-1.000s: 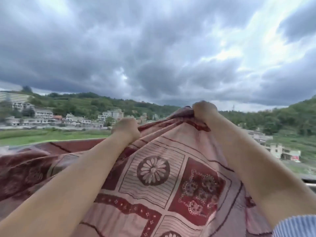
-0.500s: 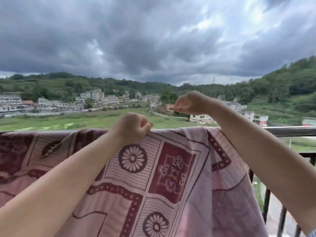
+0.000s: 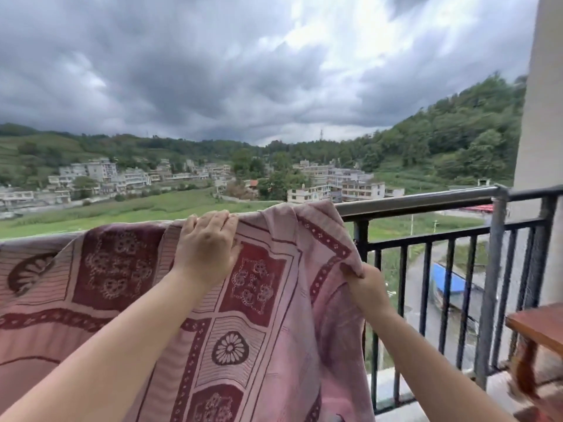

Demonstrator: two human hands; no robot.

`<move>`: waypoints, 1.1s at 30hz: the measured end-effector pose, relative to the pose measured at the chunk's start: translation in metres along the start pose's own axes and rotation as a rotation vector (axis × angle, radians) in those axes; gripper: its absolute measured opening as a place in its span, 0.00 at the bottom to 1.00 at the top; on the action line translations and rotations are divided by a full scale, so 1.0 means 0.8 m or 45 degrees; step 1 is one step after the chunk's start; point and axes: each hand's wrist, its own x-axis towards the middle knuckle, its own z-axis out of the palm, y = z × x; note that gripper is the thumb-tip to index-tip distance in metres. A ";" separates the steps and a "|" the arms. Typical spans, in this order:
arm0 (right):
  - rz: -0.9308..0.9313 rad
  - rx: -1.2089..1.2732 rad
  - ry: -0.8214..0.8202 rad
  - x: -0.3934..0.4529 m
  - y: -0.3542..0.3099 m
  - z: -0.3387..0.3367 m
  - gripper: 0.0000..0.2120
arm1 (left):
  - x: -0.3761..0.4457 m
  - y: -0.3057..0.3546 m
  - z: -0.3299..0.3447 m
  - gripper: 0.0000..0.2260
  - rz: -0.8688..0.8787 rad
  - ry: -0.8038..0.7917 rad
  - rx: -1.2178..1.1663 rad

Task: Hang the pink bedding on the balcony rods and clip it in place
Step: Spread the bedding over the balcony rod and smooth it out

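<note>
Pink-and-maroon patterned woven bedding (image 3: 253, 324), draped over the shiny steel balcony rod (image 3: 417, 201), looks soft, limp and light, so best gripped along edges: left hand (image 3: 207, 248) presses flat on the top fold, right hand (image 3: 364, 286) pinches the right hem.

The light is soft and grey, with no strong shadows. The brightest spot is the white gap in the dark clouds (image 3: 350, 35) in the upper right of the frame. The picture bends at its edges. The wooden table (image 3: 539, 327) at lower right looks blurry
</note>
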 end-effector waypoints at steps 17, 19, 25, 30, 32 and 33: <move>-0.275 0.170 0.403 0.311 -0.211 -0.132 0.12 | 0.187 0.116 0.011 0.10 -0.294 0.284 -0.158; -0.333 0.109 0.354 0.360 -0.211 -0.119 0.14 | 0.234 0.106 0.009 0.09 -0.432 0.404 -0.095; -0.706 -0.353 0.018 0.468 -0.205 -0.059 0.22 | 0.333 0.071 0.038 0.13 -0.648 0.142 -0.083; -0.362 -1.534 -0.843 0.474 -0.112 -0.004 0.30 | 0.306 0.085 0.075 0.22 -0.544 -0.925 0.054; -0.048 -1.740 -1.233 0.446 -0.107 -0.012 0.26 | 0.289 0.096 0.073 0.19 -0.513 -1.171 0.119; 0.005 -1.664 -1.317 0.438 -0.111 -0.017 0.25 | 0.284 0.100 0.070 0.18 -0.471 -1.160 0.135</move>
